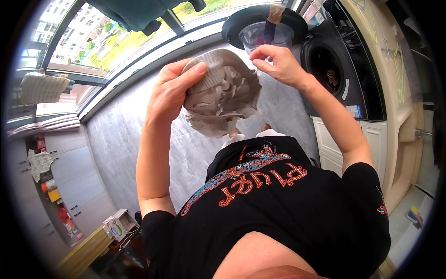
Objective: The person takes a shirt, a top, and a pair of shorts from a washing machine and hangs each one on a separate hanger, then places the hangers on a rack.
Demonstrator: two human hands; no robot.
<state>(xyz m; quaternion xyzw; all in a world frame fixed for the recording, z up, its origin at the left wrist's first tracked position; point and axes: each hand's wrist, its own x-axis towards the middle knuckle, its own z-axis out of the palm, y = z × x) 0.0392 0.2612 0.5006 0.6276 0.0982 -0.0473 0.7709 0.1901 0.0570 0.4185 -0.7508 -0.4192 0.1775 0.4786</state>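
My left hand [174, 87] grips the ribbed elastic waistband of a beige cloth garment [221, 94], thumb on top. The garment hangs bunched above the floor, its waist opening turned up towards me. Beside its right edge is my right hand [278, 64], fingers curled, thumb and index tips slightly apart. I see nothing between those fingers. Farther right stands a black front-loading washing machine [362, 80]. Its round door [231, 33] with a clear bowl-shaped glass is swung wide beyond my right hand. A small brownish item [331, 78] lies inside the dark drum.
Grey tiles [122, 139] cover the floor. Dark clothing [132, 14] hangs by the windows at the top; a striped cloth [43, 87] hangs at left. Cabinets [78, 178] line the left side, with a small box [120, 225] near them. Pale hangers [399, 69] hang at right.
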